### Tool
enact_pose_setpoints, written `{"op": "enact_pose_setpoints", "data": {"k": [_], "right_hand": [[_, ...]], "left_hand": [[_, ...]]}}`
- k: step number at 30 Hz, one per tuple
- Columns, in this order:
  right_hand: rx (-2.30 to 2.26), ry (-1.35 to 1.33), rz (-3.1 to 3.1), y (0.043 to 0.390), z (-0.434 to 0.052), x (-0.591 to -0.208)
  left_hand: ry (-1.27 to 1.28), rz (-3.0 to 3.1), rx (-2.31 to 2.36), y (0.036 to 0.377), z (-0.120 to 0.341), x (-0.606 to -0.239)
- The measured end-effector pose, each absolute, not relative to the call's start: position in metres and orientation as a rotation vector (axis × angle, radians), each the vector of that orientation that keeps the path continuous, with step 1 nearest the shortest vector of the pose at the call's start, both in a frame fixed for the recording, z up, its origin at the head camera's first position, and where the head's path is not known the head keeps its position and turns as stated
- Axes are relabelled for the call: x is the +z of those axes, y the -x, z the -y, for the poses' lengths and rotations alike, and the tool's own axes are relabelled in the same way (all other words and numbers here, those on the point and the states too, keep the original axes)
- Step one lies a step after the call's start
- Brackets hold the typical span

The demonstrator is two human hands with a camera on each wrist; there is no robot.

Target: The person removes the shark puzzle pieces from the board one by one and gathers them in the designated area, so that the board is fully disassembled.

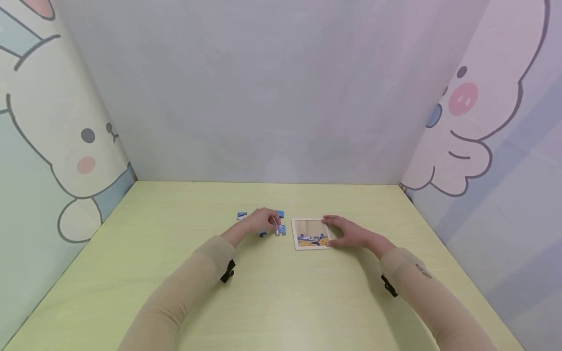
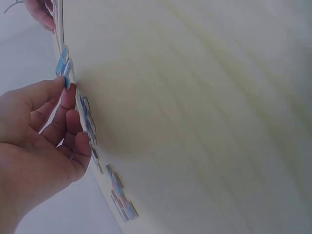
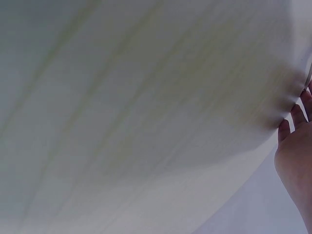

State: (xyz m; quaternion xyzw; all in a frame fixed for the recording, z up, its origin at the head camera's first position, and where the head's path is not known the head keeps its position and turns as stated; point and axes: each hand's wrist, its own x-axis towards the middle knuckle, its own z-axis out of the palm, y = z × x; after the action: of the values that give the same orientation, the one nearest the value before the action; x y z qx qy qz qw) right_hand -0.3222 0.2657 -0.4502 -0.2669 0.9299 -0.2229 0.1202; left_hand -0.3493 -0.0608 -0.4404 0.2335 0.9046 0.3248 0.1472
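My left hand (image 1: 262,219) pinches a small blue puzzle piece (image 2: 67,74) between thumb and forefinger, just above other loose pieces. The held piece stands tilted on edge in the head view. To its right lies a square wooden puzzle tray (image 1: 294,239) with a pale rim. Joined pieces (image 1: 312,241) in yellow, white and blue fill the tray's lower part; bare wood shows above them. My right hand (image 1: 349,231) rests at the tray's right side, fingers at the upper right corner and thumb near the lower right. In the right wrist view, its fingers (image 3: 298,116) reach out along the tabletop.
Several loose puzzle pieces lie around and partly under the left hand, among them a blue-and-white piece (image 1: 242,215) and a blue piece (image 1: 280,214). All stand on a pale yellow-green table (image 1: 281,292). A grey curtain (image 1: 272,97) closes off the back, with cartoon-printed side panels.
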Motion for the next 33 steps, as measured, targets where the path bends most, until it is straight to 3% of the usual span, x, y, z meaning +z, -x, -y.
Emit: {"op": "enact_pose_setpoints", "data": {"k": [17, 33], "right_hand": [[-0.653, 0.777, -2.720, 0.325, -0.266, -0.452], [-0.635, 0.767, -2.704, 0.328, -0.266, -0.451]], "left_hand": [[-0.906, -2.731, 0.745, 0.328, 0.020, -0.435], [-0.885, -2.818, 0.548, 0.317, -0.004, -0.444]]}}
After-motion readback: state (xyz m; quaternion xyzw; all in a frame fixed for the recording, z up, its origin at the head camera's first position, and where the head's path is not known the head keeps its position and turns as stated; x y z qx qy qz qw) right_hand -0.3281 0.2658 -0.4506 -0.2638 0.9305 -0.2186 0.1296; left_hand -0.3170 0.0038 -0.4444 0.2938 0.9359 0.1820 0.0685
